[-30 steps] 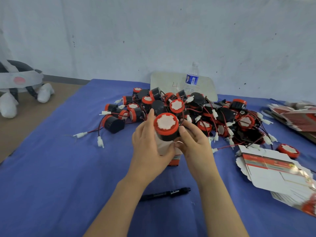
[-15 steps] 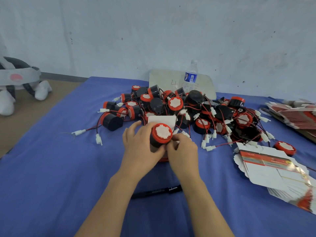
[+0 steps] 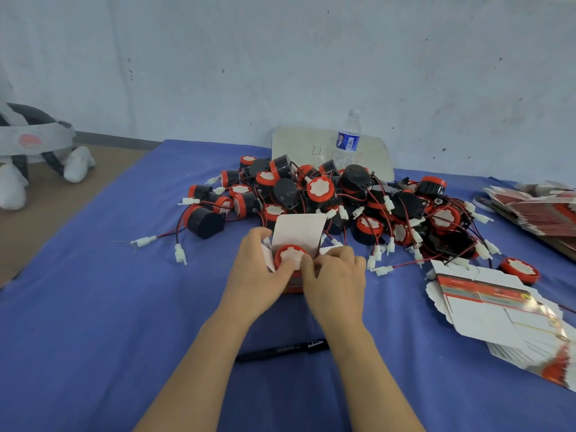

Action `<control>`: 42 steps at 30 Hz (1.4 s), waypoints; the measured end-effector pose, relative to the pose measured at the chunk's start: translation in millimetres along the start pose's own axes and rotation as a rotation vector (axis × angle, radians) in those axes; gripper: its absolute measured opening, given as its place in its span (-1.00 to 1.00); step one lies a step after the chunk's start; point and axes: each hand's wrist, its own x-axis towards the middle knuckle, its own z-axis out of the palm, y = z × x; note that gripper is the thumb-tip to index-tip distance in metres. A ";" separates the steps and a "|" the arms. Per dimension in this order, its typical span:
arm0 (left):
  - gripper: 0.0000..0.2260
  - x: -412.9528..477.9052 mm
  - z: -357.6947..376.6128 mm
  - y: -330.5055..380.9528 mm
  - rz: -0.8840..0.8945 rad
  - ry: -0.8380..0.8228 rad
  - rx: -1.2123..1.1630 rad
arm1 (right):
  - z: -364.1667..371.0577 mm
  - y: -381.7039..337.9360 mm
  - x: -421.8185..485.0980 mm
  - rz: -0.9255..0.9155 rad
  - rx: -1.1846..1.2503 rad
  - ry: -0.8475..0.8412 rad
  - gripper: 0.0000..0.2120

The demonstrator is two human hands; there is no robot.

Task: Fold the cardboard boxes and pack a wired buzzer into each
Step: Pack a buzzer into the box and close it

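Near the middle of the blue-covered table (image 3: pixel 93 307) a small cardboard box (image 3: pixel 298 229) stands upright with its white top flap raised on the far side. A red-faced buzzer (image 3: pixel 291 254) sits in its open mouth, face about level with the rim. The left hand (image 3: pixel 257 275) wraps the box's left wall, fingers curled behind it and thumb lying on the buzzer's face. The right hand (image 3: pixel 338 277) is curled at the right wall, its thumb tip meeting the left thumb on the buzzer. Its fingers seem to pinch the side flap there, though the knuckles hide the contact. Close behind the box spreads the heap of buzzers (image 3: pixel 330 194), with red-and-black wires and white plugs trailing forward just right of the right hand. One loose buzzer (image 3: pixel 204 221) lies at the heap's left edge. Another (image 3: pixel 519 270) lies at its right, just beside a fanned stack of flat box blanks (image 3: pixel 498 316) that runs to the picture's right edge. A second stack (image 3: pixel 536 210) lies farther back on that side. A black marker pen (image 3: pixel 282 350) lies across the cloth between the forearms. The widest stretch of open cloth lies left of the hands, out to the table's left edge. A water bottle (image 3: pixel 347 141) stands before a pale board (image 3: pixel 307 146) leaning on the wall.
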 end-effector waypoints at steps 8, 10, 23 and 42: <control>-0.89 1.0 18.6 -5.6 -0.273 0.042 -0.219 | 1.7 -8.9 -2.8 -0.058 0.007 -0.027 -0.74; -0.87 0.7 22.3 -4.4 -0.283 0.061 -0.279 | 0.8 -9.8 -3.7 -0.104 -0.052 -0.017 -0.71; -0.83 -0.7 10.4 -3.0 -0.289 -0.187 -0.336 | -26.8 28.4 18.6 0.419 0.764 -0.035 -0.66; -0.85 -3.3 18.3 -1.5 -0.204 0.000 -0.226 | -34.4 4.3 2.4 -0.164 0.449 -0.117 -0.77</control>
